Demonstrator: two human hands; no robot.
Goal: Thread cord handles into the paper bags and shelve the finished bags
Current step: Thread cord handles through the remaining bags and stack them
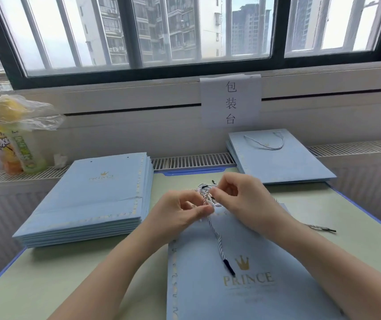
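Observation:
A flat light-blue paper bag [249,294] with a gold crown and "PRINCE" print lies in front of me on the table. Above its top edge, my left hand [180,211] and my right hand [242,197] both pinch a small bundle of twisted white-blue cords [204,191] with black tips. One cord [217,239] hangs down from my left fingers across the bag, its black tip resting near the crown. Another loose cord [319,227] lies on the table to the right, behind my right forearm.
A stack of flat blue bags without handles [97,199] sits at the left. A smaller pile of bags with a cord handle [277,158] lies at the back right. A drink bottle under a plastic bag [14,137] stands on the radiator ledge. A paper sign [230,101] hangs below the window.

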